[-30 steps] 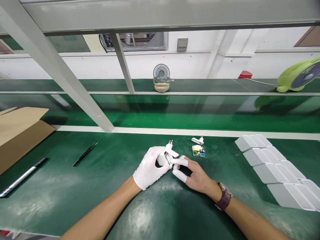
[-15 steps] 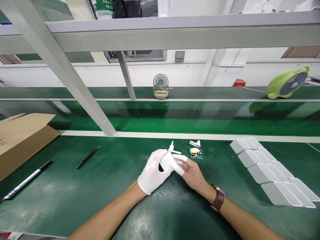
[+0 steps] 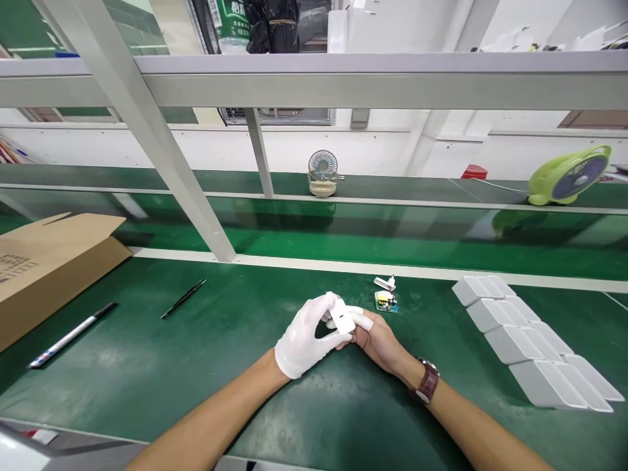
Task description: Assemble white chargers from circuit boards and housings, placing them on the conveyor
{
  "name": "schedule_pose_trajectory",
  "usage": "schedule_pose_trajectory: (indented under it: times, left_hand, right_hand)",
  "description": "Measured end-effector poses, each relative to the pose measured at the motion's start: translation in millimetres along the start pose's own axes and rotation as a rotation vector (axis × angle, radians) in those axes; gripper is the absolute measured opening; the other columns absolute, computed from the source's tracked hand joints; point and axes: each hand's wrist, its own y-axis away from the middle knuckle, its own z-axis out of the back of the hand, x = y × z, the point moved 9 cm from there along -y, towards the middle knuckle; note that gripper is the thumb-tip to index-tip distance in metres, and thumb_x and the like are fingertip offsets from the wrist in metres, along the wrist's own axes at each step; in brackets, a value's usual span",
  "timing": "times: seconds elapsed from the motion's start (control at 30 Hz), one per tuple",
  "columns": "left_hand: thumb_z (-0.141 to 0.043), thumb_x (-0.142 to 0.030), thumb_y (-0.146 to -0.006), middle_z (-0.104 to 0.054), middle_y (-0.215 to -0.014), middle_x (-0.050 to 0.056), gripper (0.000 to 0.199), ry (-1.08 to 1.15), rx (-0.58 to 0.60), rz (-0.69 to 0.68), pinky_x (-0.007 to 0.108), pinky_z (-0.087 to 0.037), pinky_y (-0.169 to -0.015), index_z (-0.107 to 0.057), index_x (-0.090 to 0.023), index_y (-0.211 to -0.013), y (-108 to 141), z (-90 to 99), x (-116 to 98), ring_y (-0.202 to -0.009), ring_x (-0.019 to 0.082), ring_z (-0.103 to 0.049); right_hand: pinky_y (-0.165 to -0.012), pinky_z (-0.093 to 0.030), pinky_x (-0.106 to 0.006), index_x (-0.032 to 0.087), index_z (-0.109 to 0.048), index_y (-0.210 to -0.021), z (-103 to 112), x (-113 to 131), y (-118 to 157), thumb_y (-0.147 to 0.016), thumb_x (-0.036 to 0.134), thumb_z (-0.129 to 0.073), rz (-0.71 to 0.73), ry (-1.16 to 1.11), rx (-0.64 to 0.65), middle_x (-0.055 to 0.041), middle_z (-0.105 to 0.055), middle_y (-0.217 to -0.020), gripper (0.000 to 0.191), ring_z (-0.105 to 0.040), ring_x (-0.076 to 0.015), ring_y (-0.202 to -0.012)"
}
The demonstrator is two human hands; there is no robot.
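your left hand (image 3: 305,341), in a white glove (image 3: 294,353), and your right hand (image 3: 380,337) come together on one small white case (image 3: 343,316), just above the green table (image 3: 181,399). you clamp it from the left between thumb and fingers, and your right fingertips pinch its right side. a second ago its hollow side and the plug prongs faced up; now you have turned it so a flat face with small dark marks shows, and the prongs are out of sight. that likely means you are handling the outer shell; i cannot tell what is inside it. beyond your hands, a circuit board (image 3: 386,302) lies near a white plug piece (image 3: 385,284). the white trays (image 3: 532,384) at right show pale inner walls; the cardboard box (image 3: 63,282) at left hides its contents.
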Motion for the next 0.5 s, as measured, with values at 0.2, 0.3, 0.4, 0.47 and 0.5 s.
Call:
schedule_pose_trajectory:
  times: [0.2,0.3,0.4,0.47,0.5]
  left_hand:
    - [-0.079,-0.033,-0.081,-0.067,-0.123,0.012,0.07,-0.026,0.041,-0.015,0.043,-0.06,-0.088,-0.044,-0.026,-0.14,-0.2,-3.0,-1.6,-0.102,0.026,-0.069]
    - [-0.08,-0.033,-0.08,-0.067,-0.122,0.012,0.072,-0.045,0.055,-0.036,0.044,-0.059,-0.089,-0.043,-0.026,-0.142,-0.4,-5.2,-1.5,-0.103,0.027,-0.069]
    - [-0.078,-0.03,-0.083,-0.067,-0.122,0.012,0.075,-0.054,0.046,-0.112,0.044,-0.058,-0.091,-0.037,-0.027,-0.146,-0.4,-4.8,-7.2,-0.104,0.026,-0.068]
    - [-0.078,-0.03,-0.083,-0.066,-0.126,0.013,0.078,-0.05,0.064,-0.135,0.044,-0.058,-0.094,-0.035,-0.028,-0.148,-0.4,-5.7,-8.5,-0.109,0.027,-0.067]
    - [-0.08,-0.031,-0.08,-0.065,-0.129,0.013,0.082,-0.048,0.077,-0.116,0.045,-0.057,-0.096,-0.035,-0.028,-0.148,-0.6,-6.2,-6.1,-0.113,0.028,-0.066]
  right_hand:
    - [-0.075,-0.058,-0.041,0.019,-0.072,-0.109,-0.7,-2.0,0.3,-0.088,0.047,-0.065,-0.026,0.042,0.029,-0.0099,-0.075,-0.099,0.035,-0.069,-0.0262,-0.088]
    - [-0.075,-0.058,-0.041,0.019,-0.071,-0.112,1.9,-7.1,-0.6,-0.09,0.047,-0.062,-0.049,0.096,0.022,-0.0101,-0.074,-0.1,0.037,-0.069,-0.0269,-0.09]
    - [-0.079,-0.057,-0.042,0.019,-0.071,-0.114,4.0,-9.4,-1.1,-0.093,0.048,-0.059,-0.048,0.124,0.015,-0.0103,-0.074,-0.1,0.037,-0.069,-0.0274,-0.094]
    - [-0.083,-0.057,-0.043,0.02,-0.069,-0.118,7.2,-6.3,-1.0,-0.095,0.049,-0.056,-0.006,0.147,-0.004,-0.0104,-0.074,-0.103,0.039,-0.07,-0.0269,-0.095]
    - [-0.085,-0.057,-0.044,0.021,-0.067,-0.121,9.7,-1.9,-0.7,-0.096,0.048,-0.057,0.042,0.182,-0.023,-0.0103,-0.073,-0.107,0.038,-0.07,-0.0264,-0.097]
